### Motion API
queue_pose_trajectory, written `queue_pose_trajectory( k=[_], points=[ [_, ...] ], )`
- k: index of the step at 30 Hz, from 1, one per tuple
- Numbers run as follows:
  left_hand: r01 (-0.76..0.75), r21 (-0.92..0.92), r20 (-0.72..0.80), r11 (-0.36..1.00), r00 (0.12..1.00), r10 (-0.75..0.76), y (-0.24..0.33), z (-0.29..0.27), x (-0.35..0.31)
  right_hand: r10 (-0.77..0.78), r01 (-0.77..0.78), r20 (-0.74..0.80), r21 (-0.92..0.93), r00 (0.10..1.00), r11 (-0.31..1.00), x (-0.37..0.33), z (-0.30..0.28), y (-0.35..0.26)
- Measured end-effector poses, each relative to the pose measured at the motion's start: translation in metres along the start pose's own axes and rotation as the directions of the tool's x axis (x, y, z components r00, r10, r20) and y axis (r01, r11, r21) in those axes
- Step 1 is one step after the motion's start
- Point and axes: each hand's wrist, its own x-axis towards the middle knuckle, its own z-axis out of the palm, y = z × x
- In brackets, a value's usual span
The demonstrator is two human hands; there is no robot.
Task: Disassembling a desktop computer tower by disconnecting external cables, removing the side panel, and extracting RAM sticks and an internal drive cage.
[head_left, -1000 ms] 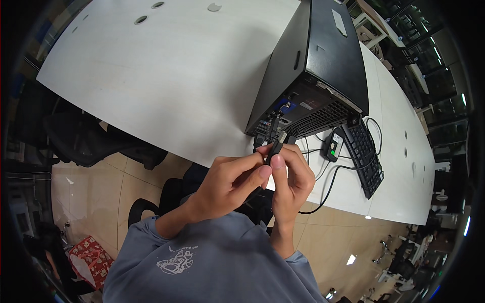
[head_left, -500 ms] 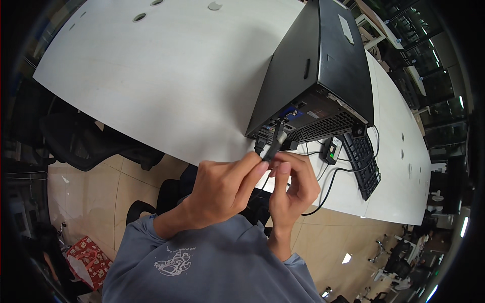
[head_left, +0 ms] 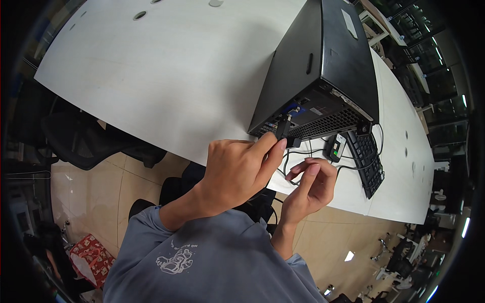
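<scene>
A black desktop computer tower (head_left: 288, 76) stands on the white table with its port-filled back panel (head_left: 328, 115) toward me. My left hand (head_left: 237, 166) pinches a black cable plug (head_left: 284, 127) between thumb and fingers. The plug's metal tip points at the panel, just below a blue port (head_left: 292, 109); whether they touch cannot be made out. Beside it on the right, a black block-shaped plug (head_left: 293, 143) sits close to the panel. My right hand (head_left: 312, 189) hovers at the table's front edge, fingers loosely curled and apart, with nothing visible in them.
Right of the tower lie a black keyboard (head_left: 366, 171) and a small black box with a green light (head_left: 335, 147), with loose black cables around them. The white table (head_left: 166, 76) stretches left. A dark office chair (head_left: 76, 139) and a red patterned bag (head_left: 93, 260) are on the left.
My left hand has moved the plug up and right, nearer the back panel. My right hand has drawn away from the plug toward the lower right.
</scene>
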Motion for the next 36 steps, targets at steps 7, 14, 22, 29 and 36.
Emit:
queue_pose_trajectory(
  k=[7, 14, 22, 29, 36],
  points=[
    [0.092, -0.171, 0.043, 0.981, 0.995, -0.085, 0.000, -0.004, 0.005, 0.008, -0.008, 0.015, -0.002, 1.000, 1.000, -0.001, -0.005, 0.002],
    [0.170, -0.203, 0.109, 0.964, 0.983, -0.151, -0.004, 0.000, 0.004, 0.018, -0.018, -0.019, -0.017, 1.000, 1.000, -0.001, -0.008, 0.003],
    [0.204, -0.236, 0.107, 0.950, 0.977, -0.183, -0.003, 0.002, 0.007, 0.004, -0.004, -0.033, -0.004, 0.999, 1.000, -0.002, -0.013, 0.004],
    [0.138, -0.229, -0.040, 0.963, 0.988, -0.151, -0.036, 0.008, -0.004, -0.040, 0.028, -0.044, -0.252, 0.998, 0.967, 0.001, -0.044, 0.027],
    [0.299, -0.102, -0.050, 0.949, 0.951, -0.305, -0.120, 0.043, -0.035, 0.114, -0.149, -0.098, -0.543, 0.989, 0.826, 0.006, -0.109, 0.101]
  ],
)
